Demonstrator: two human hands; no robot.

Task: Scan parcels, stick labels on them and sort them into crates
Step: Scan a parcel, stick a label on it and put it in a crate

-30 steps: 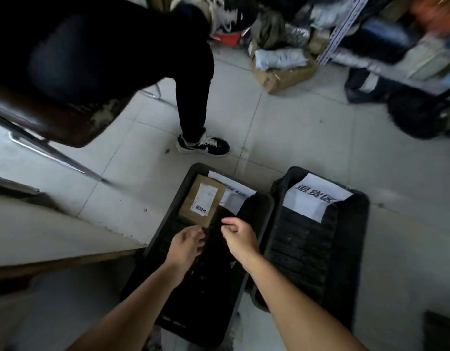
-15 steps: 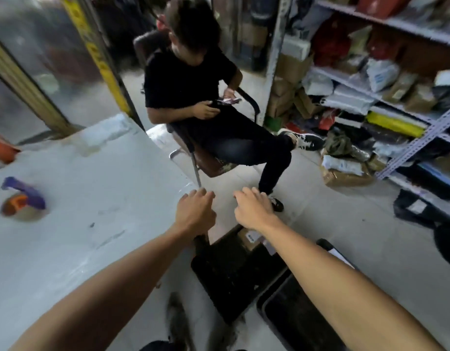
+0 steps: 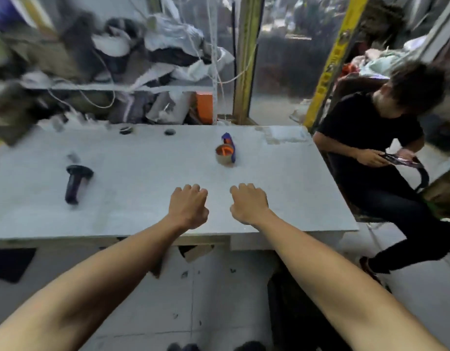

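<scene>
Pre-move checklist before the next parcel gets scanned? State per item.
1. Left hand free: ok, fingers loosely curled, holding nothing.
2. Right hand free: ok, also holding nothing.
3. Black handheld barcode scanner available: ok, lying on the grey table, off to the left of the left hand.
4. Tape dispenser with orange core and purple handle out of the way: ok, beyond the hands.
5. Parcel ready on the table: not ok, none seen.
6. Labels at hand: cannot tell.

Both bare forearms reach forward side by side — the left hand (image 3: 188, 207) and right hand (image 3: 249, 203) held palm-down, fingers loosely curled, holding nothing, a gap between them.
</scene>
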